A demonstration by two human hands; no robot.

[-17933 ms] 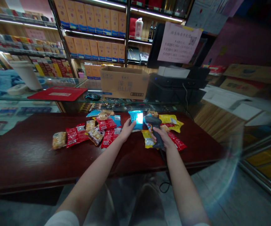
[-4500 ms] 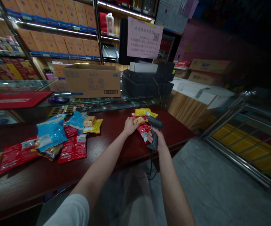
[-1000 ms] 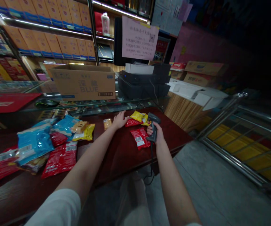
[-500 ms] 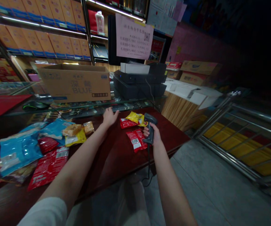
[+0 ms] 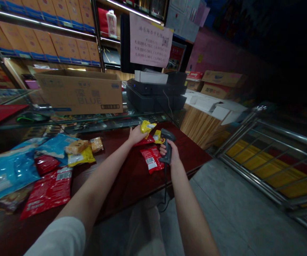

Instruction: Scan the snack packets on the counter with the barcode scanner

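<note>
My left hand (image 5: 137,135) grips a small yellow snack packet (image 5: 146,126) at its left end, raised a little over a red packet (image 5: 146,141). In my right hand (image 5: 171,151) is a dark barcode scanner (image 5: 167,142), fingers wrapped round its handle, with its cable (image 5: 165,185) hanging off the table edge. Another yellow packet (image 5: 157,136) lies just left of the scanner head. Below it, a red snack packet (image 5: 151,159) rests flat with its white barcode label facing up.
At left on the dark red table (image 5: 121,188) lie blue bags (image 5: 13,170), a red bag (image 5: 50,186) and a yellow packet (image 5: 82,155). Behind stand a cardboard box (image 5: 81,94) and a black cash drawer (image 5: 155,99). A metal railing (image 5: 281,129) runs along the right.
My left hand has moved right from bare table and taken hold of the yellow packet, lifting it slightly. The right hand keeps the scanner in nearly the same place.
</note>
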